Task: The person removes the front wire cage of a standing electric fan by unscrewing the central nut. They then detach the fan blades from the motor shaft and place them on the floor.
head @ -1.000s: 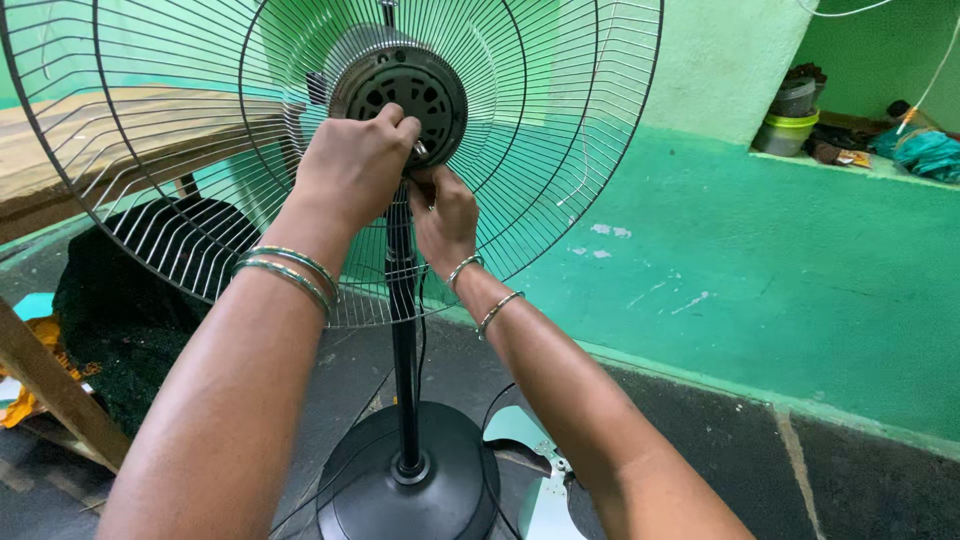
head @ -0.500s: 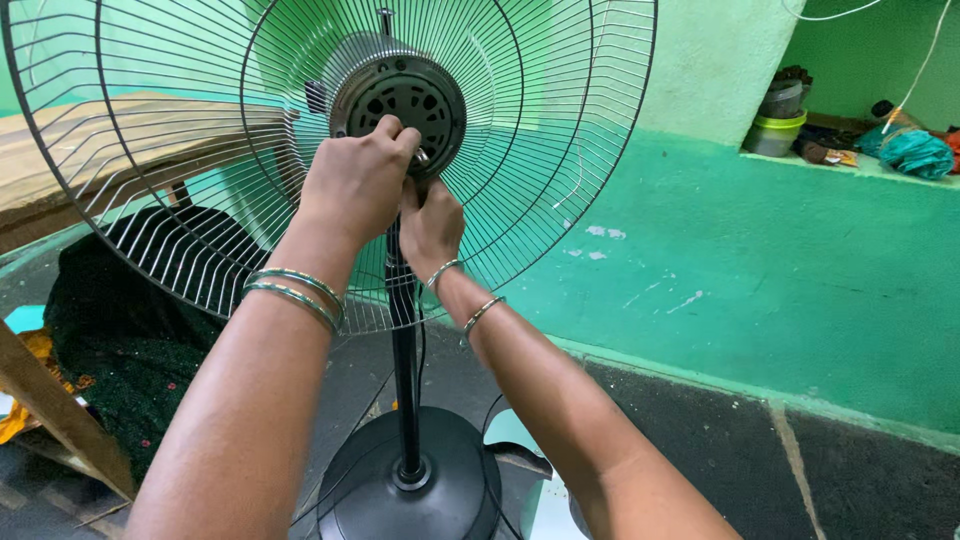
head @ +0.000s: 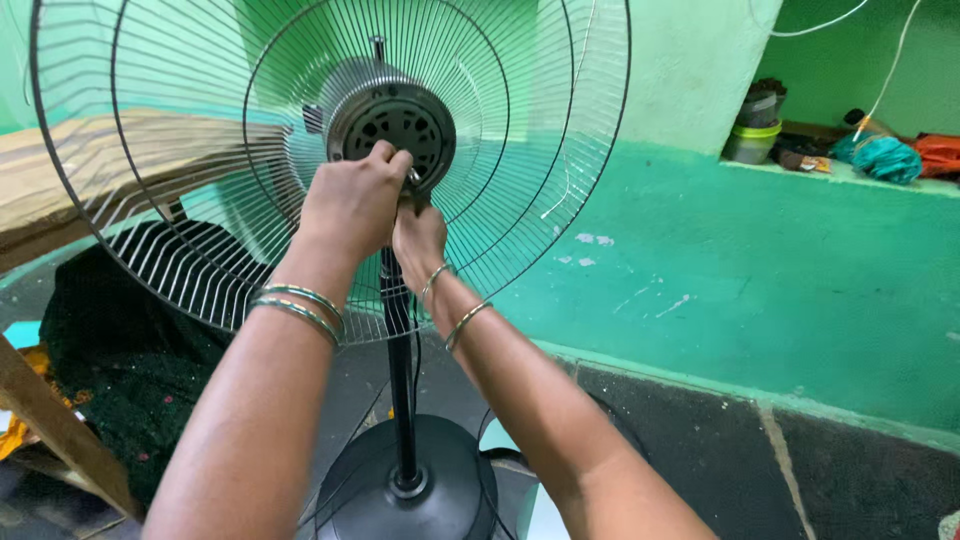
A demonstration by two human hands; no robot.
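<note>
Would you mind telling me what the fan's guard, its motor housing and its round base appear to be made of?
The guard looks like thin bright metal wire, shiny and see-through. The motor housing, which the left hand and right hand touch, seems to be silvery metal around a dark, vented face, possibly plastic. The round base looks like smooth black plastic with a soft sheen, though painted metal is possible.

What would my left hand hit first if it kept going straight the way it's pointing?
Most likely the round grey metal motor housing: the left hand already has its fingertips at the housing's lower edge, in front of the wire fan guard. Depth is hard to judge.
</note>
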